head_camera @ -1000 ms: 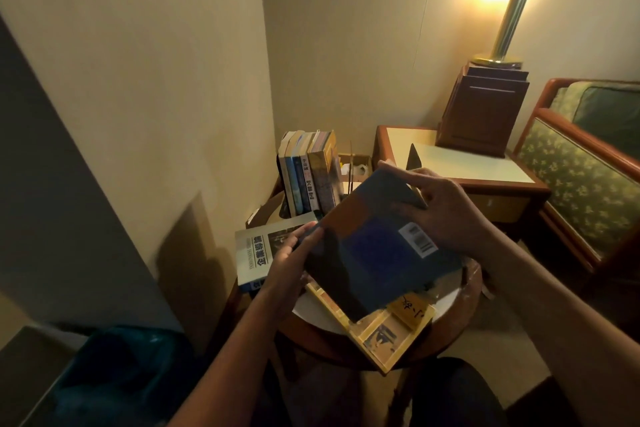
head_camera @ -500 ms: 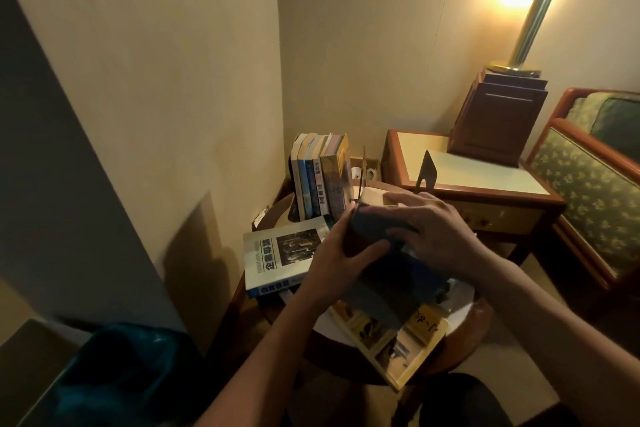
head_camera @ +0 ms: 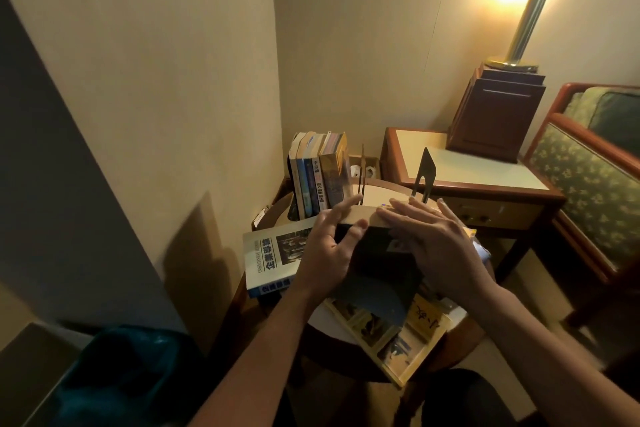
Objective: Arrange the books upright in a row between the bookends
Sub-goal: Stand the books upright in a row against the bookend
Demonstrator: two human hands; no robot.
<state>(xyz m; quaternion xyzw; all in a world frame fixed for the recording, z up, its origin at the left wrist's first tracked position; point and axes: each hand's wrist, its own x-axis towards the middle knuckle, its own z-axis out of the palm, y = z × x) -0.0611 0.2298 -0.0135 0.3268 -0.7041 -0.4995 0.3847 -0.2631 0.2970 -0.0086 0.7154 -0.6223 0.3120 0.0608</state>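
Observation:
A dark blue book (head_camera: 379, 274) stands on edge on the round table (head_camera: 460, 333), its pale page edge facing up. My left hand (head_camera: 329, 253) touches its left cover with fingers spread. My right hand (head_camera: 440, 246) lies over its top and right side with straight fingers. Behind them, several books (head_camera: 317, 177) stand upright in a row against the wall. A thin bookend (head_camera: 362, 172) stands just right of that row, and a dark bookend (head_camera: 424, 174) stands further right. A white book (head_camera: 272, 255) lies flat to the left, and a yellow book (head_camera: 391, 334) lies flat at the table's front.
A side table (head_camera: 485, 177) with a wooden box (head_camera: 495, 118) and a lit brass lamp (head_camera: 530, 7) stands right of the round table. A patterned armchair (head_camera: 588, 184) is at far right. A teal bag (head_camera: 114, 378) sits low on the left.
The dark book, held tilted and flat above the table a second ago, has been turned onto its edge. My hands moved from gripping its corners to flanking it.

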